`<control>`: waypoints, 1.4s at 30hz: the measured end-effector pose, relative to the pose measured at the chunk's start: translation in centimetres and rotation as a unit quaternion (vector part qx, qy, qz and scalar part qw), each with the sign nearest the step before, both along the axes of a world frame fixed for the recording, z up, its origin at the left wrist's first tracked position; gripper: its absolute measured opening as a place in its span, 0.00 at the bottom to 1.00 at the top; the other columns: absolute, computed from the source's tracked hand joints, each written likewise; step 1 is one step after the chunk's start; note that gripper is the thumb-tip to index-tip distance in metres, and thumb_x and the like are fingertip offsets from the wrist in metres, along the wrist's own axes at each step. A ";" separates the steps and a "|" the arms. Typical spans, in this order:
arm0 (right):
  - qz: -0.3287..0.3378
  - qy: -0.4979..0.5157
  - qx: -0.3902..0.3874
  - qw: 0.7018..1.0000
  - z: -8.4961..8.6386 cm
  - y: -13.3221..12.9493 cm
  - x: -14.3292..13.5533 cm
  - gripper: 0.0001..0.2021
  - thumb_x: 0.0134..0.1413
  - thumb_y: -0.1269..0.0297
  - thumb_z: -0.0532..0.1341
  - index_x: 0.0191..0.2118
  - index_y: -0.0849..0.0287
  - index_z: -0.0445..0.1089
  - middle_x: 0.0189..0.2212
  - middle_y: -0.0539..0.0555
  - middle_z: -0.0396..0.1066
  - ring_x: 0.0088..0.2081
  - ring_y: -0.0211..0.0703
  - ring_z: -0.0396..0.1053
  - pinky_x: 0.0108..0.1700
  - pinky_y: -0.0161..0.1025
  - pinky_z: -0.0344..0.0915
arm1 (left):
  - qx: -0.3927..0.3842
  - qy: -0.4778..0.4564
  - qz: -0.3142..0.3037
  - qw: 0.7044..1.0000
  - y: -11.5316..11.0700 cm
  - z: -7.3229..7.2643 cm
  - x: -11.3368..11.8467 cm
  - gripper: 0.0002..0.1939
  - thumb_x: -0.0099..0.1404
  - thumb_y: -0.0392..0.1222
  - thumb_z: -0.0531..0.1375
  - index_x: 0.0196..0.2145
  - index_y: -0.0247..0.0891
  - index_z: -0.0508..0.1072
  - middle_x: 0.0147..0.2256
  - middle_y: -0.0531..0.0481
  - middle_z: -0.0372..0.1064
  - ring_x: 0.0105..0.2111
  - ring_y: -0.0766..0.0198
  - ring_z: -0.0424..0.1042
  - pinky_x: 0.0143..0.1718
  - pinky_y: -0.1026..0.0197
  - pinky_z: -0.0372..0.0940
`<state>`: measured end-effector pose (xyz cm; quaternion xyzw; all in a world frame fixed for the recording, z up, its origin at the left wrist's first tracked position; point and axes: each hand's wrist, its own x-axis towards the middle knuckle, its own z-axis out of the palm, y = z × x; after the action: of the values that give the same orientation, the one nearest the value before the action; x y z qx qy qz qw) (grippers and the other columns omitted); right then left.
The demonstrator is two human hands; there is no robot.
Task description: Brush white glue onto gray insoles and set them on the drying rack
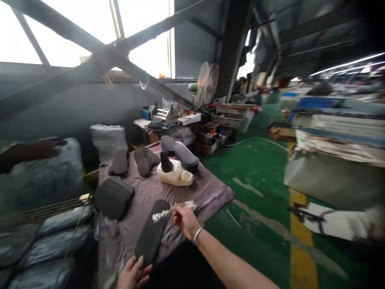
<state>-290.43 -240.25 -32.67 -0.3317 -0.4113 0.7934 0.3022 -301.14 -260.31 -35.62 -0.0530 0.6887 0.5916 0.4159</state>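
A dark grey sole-shaped piece (152,233) lies on the pinkish cloth (210,192) in front of me. My left hand (134,273) is at its near end, fingers bent, with the fingertips at the edge of the piece. Above its far end, my right hand (185,220) has its fingers closed on a thin stick with white crumpled material (161,216) at both ends. A white bracelet is on the right wrist. Beyond my hands, a cream shoe-shaped form (175,176) with a black upright part sits on the cloth.
More grey soles (186,155) and a dark stack (113,197) lie around the cloth. Plastic-wrapped bundles (64,220) are at the left. A fan (206,85) and a side table with a small machine (165,114) stand behind. Covered stacks (333,176) line the green floor's right side.
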 end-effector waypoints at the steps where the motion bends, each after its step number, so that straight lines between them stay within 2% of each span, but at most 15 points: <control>1: 0.007 -0.008 0.010 1.000 -0.2 -0.5 -0.4 0.14 0.51 0.53 0.59 0.31 0.60 0.62 0.21 0.45 0.62 0.18 0.28 0.60 0.22 0.26 0.61 | 0.027 -0.006 0.005 1.000 -0.5 -0.2 -0.1 0.15 0.51 0.44 0.64 0.35 0.39 0.65 0.30 0.50 0.69 0.31 0.55 0.75 0.28 0.61 0.65; 9: 0.078 -0.111 0.227 0.964 0.3 -2.5 -3.2 0.16 0.49 0.50 0.59 0.25 0.60 0.64 0.16 0.47 0.64 0.16 0.36 0.62 0.19 0.32 0.59 | 0.090 -0.014 -0.034 0.995 -0.7 -0.3 -0.1 0.23 0.44 0.52 0.66 0.34 0.38 0.64 0.31 0.49 0.70 0.31 0.56 0.75 0.27 0.64 0.62; 14: 0.070 -0.149 0.393 0.905 1.7 -0.9 -3.3 0.10 0.55 0.57 0.57 0.29 0.57 0.68 0.25 0.52 0.69 0.28 0.41 0.68 0.34 0.35 0.63 | 0.088 -0.013 -0.019 0.996 -1.0 -0.8 -0.2 0.22 0.43 0.52 0.66 0.32 0.38 0.64 0.26 0.53 0.66 0.30 0.56 0.75 0.26 0.64 0.62; 16: 0.071 -0.178 0.513 0.837 2.0 -0.5 -3.3 0.09 0.57 0.60 0.55 0.32 0.57 0.69 0.30 0.55 0.69 0.35 0.44 0.68 0.41 0.38 0.62 | 0.090 -0.014 -0.023 0.996 -1.0 -1.0 -0.3 0.22 0.43 0.52 0.66 0.32 0.38 0.64 0.26 0.54 0.66 0.31 0.55 0.75 0.26 0.64 0.62; 19: 0.116 -0.238 0.685 0.679 1.8 -1.6 -3.0 0.11 0.62 0.64 0.49 0.35 0.59 0.68 0.31 0.57 0.69 0.34 0.45 0.67 0.40 0.38 0.62 | 0.092 -0.014 -0.026 0.995 -1.0 -1.4 -0.4 0.21 0.44 0.52 0.65 0.31 0.38 0.64 0.26 0.54 0.66 0.31 0.56 0.75 0.26 0.64 0.61; 21: 0.159 -0.243 0.732 0.616 1.5 -3.6 -2.7 0.12 0.62 0.66 0.48 0.36 0.60 0.67 0.30 0.57 0.68 0.32 0.44 0.66 0.36 0.37 0.62 | 0.093 -0.018 -0.031 0.995 -1.0 -1.7 -0.5 0.21 0.44 0.52 0.65 0.30 0.38 0.63 0.25 0.54 0.66 0.31 0.55 0.75 0.26 0.65 0.61; 22: 0.177 -0.233 0.743 0.602 1.4 -4.8 -2.5 0.11 0.63 0.66 0.48 0.36 0.60 0.67 0.29 0.57 0.68 0.32 0.44 0.67 0.35 0.36 0.62 | 0.094 -0.020 -0.035 0.995 -1.0 -1.8 -0.6 0.21 0.44 0.52 0.65 0.30 0.38 0.64 0.25 0.53 0.66 0.31 0.55 0.75 0.26 0.65 0.61; 24: 0.203 -0.199 0.738 0.612 1.6 -7.0 -2.1 0.10 0.63 0.65 0.49 0.36 0.60 0.66 0.30 0.56 0.69 0.32 0.43 0.67 0.35 0.35 0.62 | 0.096 -0.023 -0.042 0.994 -1.0 -2.1 -0.7 0.21 0.44 0.52 0.65 0.32 0.38 0.65 0.27 0.51 0.69 0.31 0.56 0.75 0.27 0.65 0.62; 26: 0.209 -0.166 0.711 0.651 1.9 -8.2 -2.0 0.10 0.63 0.65 0.49 0.36 0.58 0.66 0.30 0.53 0.70 0.33 0.40 0.68 0.36 0.32 0.62 | 0.097 -0.024 -0.045 0.994 -1.0 -2.3 -0.8 0.22 0.44 0.52 0.65 0.33 0.37 0.65 0.29 0.49 0.70 0.31 0.56 0.75 0.27 0.64 0.62; 28: 0.182 -0.155 0.686 0.687 2.3 -7.7 -2.3 0.10 0.64 0.65 0.49 0.36 0.58 0.66 0.31 0.52 0.70 0.34 0.39 0.69 0.37 0.31 0.62 | 0.098 -0.024 -0.046 0.994 -1.1 -2.5 -0.9 0.22 0.45 0.53 0.65 0.34 0.37 0.65 0.31 0.48 0.70 0.32 0.56 0.75 0.26 0.65 0.62; 30: 0.132 -0.171 0.686 0.695 2.3 -5.6 -2.9 0.11 0.64 0.65 0.48 0.36 0.58 0.66 0.30 0.53 0.69 0.34 0.39 0.68 0.38 0.32 0.62 | 0.099 -0.021 -0.048 0.994 -1.1 -2.7 -0.9 0.22 0.45 0.53 0.65 0.33 0.37 0.65 0.30 0.49 0.70 0.32 0.56 0.75 0.26 0.65 0.62; 34: 0.084 -0.219 0.746 0.623 1.5 -1.5 -4.2 0.11 0.63 0.66 0.48 0.35 0.62 0.66 0.29 0.56 0.68 0.33 0.43 0.67 0.36 0.36 0.63 | 0.100 -0.020 -0.046 0.994 -1.1 -3.0 -1.0 0.22 0.45 0.54 0.66 0.32 0.38 0.64 0.27 0.53 0.67 0.32 0.55 0.75 0.26 0.65 0.63; 38: 0.157 -0.208 0.787 0.559 0.4 -3.6 -3.6 0.10 0.62 0.67 0.49 0.33 0.61 0.65 0.28 0.55 0.68 0.31 0.44 0.67 0.34 0.36 0.62 | 0.092 -0.033 -0.046 0.994 -1.0 -3.2 -1.1 0.26 0.44 0.54 0.66 0.36 0.38 0.66 0.31 0.48 0.71 0.32 0.56 0.75 0.26 0.65 0.63; 40: 0.203 -0.192 0.786 0.552 0.3 -6.3 -2.9 0.09 0.62 0.65 0.50 0.34 0.60 0.65 0.29 0.54 0.68 0.31 0.43 0.67 0.33 0.35 0.62 | 0.097 -0.036 -0.053 0.993 -1.0 -3.3 -1.1 0.25 0.44 0.53 0.66 0.37 0.37 0.67 0.32 0.46 0.72 0.32 0.56 0.75 0.27 0.65 0.63; 42: 0.222 -0.173 0.759 0.588 0.5 -8.1 -2.5 0.08 0.62 0.64 0.51 0.36 0.59 0.64 0.30 0.53 0.69 0.32 0.41 0.67 0.33 0.34 0.62 | 0.100 -0.035 -0.060 0.993 -1.0 -3.3 -1.1 0.23 0.45 0.53 0.65 0.36 0.37 0.68 0.31 0.47 0.73 0.32 0.56 0.75 0.27 0.65 0.63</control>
<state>-292.94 -248.39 -32.15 -0.0115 -0.9694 0.1637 0.1823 -302.27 -261.35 -38.87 0.0099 0.6131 0.6294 0.4774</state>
